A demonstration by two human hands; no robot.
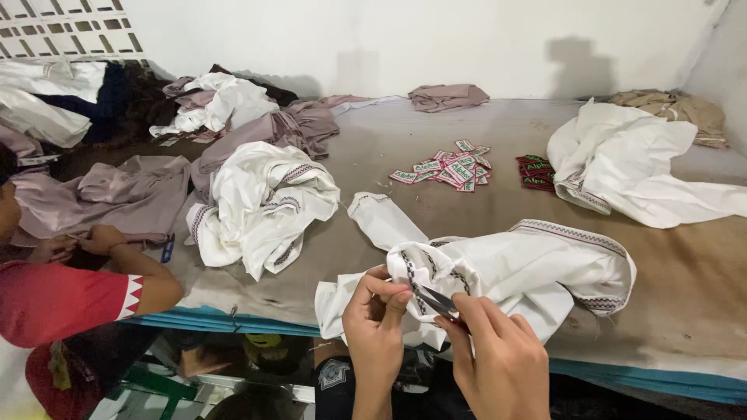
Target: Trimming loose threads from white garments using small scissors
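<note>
- White garment [513, 268] with embroidered trim lies at the near edge of the table [685, 288], part of it hanging over the edge toward me; its trimmed hem is drawn up between my two hands.
- My left hand [375, 319] is pinched shut on a fold of the white garment, thumb and forefinger clamped on the patterned border, apparently to keep the cloth taut and raised off the table.
- My right hand [498, 362] is closed around a small pair of metal snips [440, 302], their tip pointing at the trim just beside the left fingertips (I cannot tell whether the blades are apart or together).
- The two hands sit close together, nearly touching, with the held edge between them; that placing reads as close work on the stitching.
- Further up the table, a scatter of small woven labels [451, 169] lies near the middle, with a darker stack of labels [535, 173] just beside it.
- A second white garment [264, 206] is heaped to the left, a third white heap [630, 167] to the right, and mauve garments [292, 128] lie behind.
- At the far left a co-worker in a red sleeve [62, 299] handles a mauve piece [117, 198]; those hands are well apart from mine.
</note>
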